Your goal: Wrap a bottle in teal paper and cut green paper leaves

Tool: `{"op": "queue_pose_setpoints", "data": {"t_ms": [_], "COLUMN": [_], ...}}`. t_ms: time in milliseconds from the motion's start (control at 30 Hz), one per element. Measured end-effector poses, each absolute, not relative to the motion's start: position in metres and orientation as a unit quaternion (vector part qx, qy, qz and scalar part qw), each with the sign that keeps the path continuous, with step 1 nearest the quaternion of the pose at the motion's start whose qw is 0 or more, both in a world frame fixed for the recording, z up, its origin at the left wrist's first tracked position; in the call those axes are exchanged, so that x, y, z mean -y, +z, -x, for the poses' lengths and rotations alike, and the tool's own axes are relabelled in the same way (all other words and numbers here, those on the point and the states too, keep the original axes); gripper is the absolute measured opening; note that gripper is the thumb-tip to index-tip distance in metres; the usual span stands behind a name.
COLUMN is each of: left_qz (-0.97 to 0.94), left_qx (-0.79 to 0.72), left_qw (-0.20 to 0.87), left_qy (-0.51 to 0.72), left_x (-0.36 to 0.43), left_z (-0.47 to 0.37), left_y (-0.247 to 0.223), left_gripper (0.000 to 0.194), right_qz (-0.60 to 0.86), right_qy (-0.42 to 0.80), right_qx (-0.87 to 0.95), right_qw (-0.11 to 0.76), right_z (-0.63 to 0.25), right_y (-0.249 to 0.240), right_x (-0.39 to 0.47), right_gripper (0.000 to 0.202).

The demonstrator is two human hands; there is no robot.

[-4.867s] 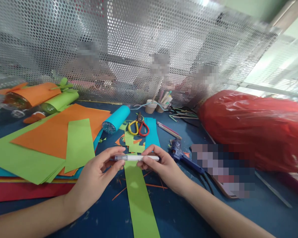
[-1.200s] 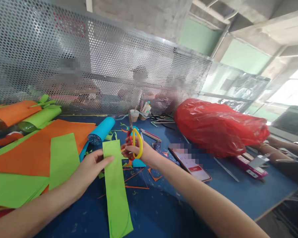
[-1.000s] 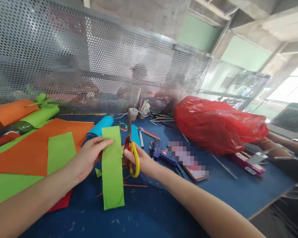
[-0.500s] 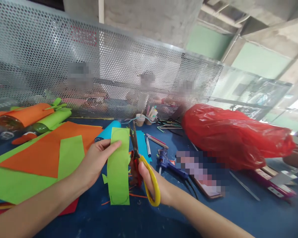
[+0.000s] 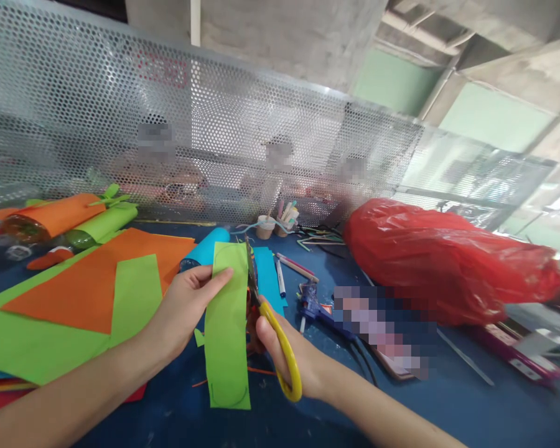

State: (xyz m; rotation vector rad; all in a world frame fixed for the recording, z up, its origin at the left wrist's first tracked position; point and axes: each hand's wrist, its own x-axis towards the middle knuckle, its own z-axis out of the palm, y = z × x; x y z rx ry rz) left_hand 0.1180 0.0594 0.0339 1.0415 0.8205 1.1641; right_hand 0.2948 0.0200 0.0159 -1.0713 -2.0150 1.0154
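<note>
A green paper strip (image 5: 228, 336) hangs upright over the table, with curved pen lines drawn near its top and bottom ends. My left hand (image 5: 191, 305) pinches it at the upper left edge, thumb in front. My right hand (image 5: 289, 348) grips a pair of scissors (image 5: 287, 354) with yellow and red handles, partly hidden behind the strip. The dark blades point up along the strip's upper right edge and look nearly closed. Behind the strip lie a blue paper roll (image 5: 210, 244) and blue paper (image 5: 267, 274).
Green and orange sheets (image 5: 70, 292) lie at left, near paper-wrapped bottles (image 5: 60, 214). To the right are a blue glue gun (image 5: 317, 308), a blurred-out phone (image 5: 396, 367), a marker (image 5: 280, 278) and a large red plastic bag (image 5: 438, 255). A perforated metal screen (image 5: 238, 124) stands behind, with people beyond it.
The scissor blades have closed from apart and now meet the strip's right edge. The strip sits slightly lower and more tilted. The whole view has shifted a little.
</note>
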Motion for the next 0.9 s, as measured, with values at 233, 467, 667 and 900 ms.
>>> {"op": "queue_pose_setpoints", "data": {"t_ms": [233,467,667,900], "left_qz": [-0.466,-0.474,-0.463,-0.453], "left_qx": [-0.366,-0.370,-0.367,-0.369], "left_qw": [0.620,0.607,0.616,0.617], "left_qy": [0.514,0.520,0.522,0.527], "left_x": [-0.0593,-0.0575,-0.0572,-0.0551], "left_z": [-0.1177,-0.1187,-0.1198,-0.1221], "left_y": [0.0315,0.0301,0.0301,0.0273], "left_gripper": [0.023,0.020,0.019,0.021], "right_qz": [0.416,0.415,0.418,0.427], "right_qy": [0.387,0.377,0.361,0.344], "right_qx": [0.762,0.765,0.770,0.768], "right_qw": [0.310,0.317,0.319,0.332], "right_z": [-0.2948,-0.2964,-0.2962,-0.2951], "right_y": [0.0183,0.0134,0.0106,0.0086], "right_x": [-0.0183,-0.0220,-0.0228,-0.0255], "right_gripper": [0.051,0.053,0.053,0.055]}}
